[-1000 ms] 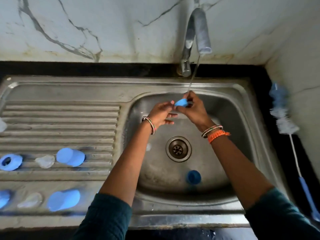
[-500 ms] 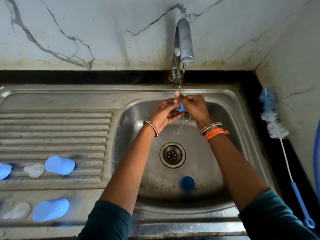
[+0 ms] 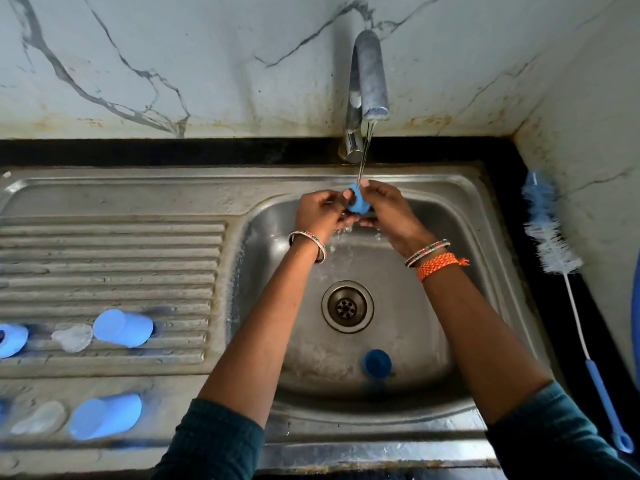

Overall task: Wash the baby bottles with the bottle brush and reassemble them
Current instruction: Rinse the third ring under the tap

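Note:
Under the thin stream from the tap (image 3: 369, 77) I hold a small blue bottle ring (image 3: 356, 201) over the steel sink basin (image 3: 460, 216). My left hand (image 3: 320, 211) pinches its left side and my right hand (image 3: 388, 211) grips its right side. Another blue bottle part (image 3: 376, 362) lies in the basin near the front. Two blue caps (image 3: 122, 328) (image 3: 104, 416), two clear teats (image 3: 72, 337) (image 3: 40, 417) and a blue ring (image 3: 10, 339) lie on the drainboard (image 3: 110, 258). The bottle brush (image 3: 554, 244) lies on the black counter at the right.
The drain (image 3: 347, 305) sits in the basin's middle. A marble wall stands behind the sink and at the right. A blue rounded edge (image 3: 636, 306) shows at the far right.
The ring has turned in my fingers and shows more of itself under the water. The view has shifted slightly, showing more of the drainboard's left end.

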The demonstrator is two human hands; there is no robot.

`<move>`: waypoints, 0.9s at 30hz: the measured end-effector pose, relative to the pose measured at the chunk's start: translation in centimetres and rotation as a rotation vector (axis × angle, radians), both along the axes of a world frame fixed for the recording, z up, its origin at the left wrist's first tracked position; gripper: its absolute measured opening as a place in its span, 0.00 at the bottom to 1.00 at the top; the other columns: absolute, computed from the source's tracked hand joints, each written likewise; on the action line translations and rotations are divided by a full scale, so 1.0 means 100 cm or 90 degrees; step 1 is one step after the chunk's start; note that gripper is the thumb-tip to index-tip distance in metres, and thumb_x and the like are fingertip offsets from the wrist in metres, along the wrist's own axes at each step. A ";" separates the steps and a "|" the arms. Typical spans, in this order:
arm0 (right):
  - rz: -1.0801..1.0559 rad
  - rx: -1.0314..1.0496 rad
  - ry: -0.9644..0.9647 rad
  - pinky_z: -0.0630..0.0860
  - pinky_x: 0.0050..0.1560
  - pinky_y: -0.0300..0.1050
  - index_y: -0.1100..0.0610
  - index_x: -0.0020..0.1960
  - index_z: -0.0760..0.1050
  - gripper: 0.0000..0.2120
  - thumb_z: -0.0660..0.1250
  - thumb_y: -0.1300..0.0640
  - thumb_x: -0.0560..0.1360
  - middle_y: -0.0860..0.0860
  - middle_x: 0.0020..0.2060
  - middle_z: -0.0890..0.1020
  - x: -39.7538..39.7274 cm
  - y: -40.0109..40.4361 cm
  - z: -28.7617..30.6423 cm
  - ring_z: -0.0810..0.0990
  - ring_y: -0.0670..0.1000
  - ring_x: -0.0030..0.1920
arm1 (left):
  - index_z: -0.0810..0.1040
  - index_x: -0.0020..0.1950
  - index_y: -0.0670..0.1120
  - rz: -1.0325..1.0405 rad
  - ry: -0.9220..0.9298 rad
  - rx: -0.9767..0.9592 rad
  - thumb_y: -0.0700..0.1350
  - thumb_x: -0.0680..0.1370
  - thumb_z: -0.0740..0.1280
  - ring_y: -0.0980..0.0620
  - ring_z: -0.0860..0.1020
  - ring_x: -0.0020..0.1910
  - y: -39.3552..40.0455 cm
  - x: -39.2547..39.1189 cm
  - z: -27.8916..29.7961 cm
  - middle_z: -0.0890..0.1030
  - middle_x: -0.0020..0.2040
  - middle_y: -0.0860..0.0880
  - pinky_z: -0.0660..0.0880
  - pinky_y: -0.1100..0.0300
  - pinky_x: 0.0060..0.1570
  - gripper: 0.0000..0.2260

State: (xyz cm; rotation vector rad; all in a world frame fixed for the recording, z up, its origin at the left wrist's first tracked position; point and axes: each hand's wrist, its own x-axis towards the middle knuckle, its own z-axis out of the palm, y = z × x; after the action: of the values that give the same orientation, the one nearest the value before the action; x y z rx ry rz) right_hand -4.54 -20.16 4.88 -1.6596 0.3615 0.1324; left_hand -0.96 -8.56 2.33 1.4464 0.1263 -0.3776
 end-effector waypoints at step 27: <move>0.016 0.028 -0.070 0.73 0.40 0.39 0.55 0.48 0.79 0.07 0.63 0.55 0.80 0.47 0.38 0.82 -0.004 -0.005 0.002 0.77 0.45 0.38 | 0.76 0.37 0.39 -0.107 0.092 0.058 0.43 0.81 0.60 0.56 0.78 0.22 0.006 -0.001 0.015 0.79 0.23 0.49 0.76 0.66 0.25 0.16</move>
State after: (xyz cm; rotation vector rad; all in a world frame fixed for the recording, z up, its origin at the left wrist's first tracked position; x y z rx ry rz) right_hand -4.97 -20.70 5.04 -1.6206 0.2524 0.0667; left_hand -1.08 -7.93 3.88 1.5231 0.1409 -0.6210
